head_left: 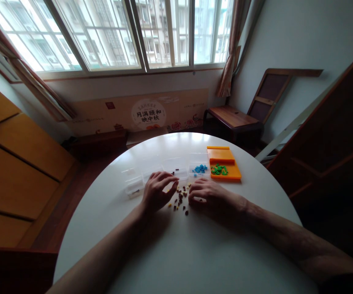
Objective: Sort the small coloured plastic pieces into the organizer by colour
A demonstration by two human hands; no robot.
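My left hand (159,191) hovers at the left of a loose pile of small dark brown pieces (180,197), in front of the clear boxes. Its fingers reach forward, with thumb and index tips a little apart and no piece visible between them. At the pile's right side, my right hand (205,191) rests low with curled fingers, their tips down at the pieces. Whether a small piece is pinched there is hidden. A few yellow pieces (169,205) are mixed in with the brown ones. Behind my left fingers, a clear plastic box (181,174) has a few dark pieces by it.
Blue pieces (200,168) fill part of another clear box (195,174). Green pieces (219,170) lie on an orange tray (225,178) at the right. A further clear box (133,188) stands left on the round white table (176,253). A wooden chair (234,115) is beyond.
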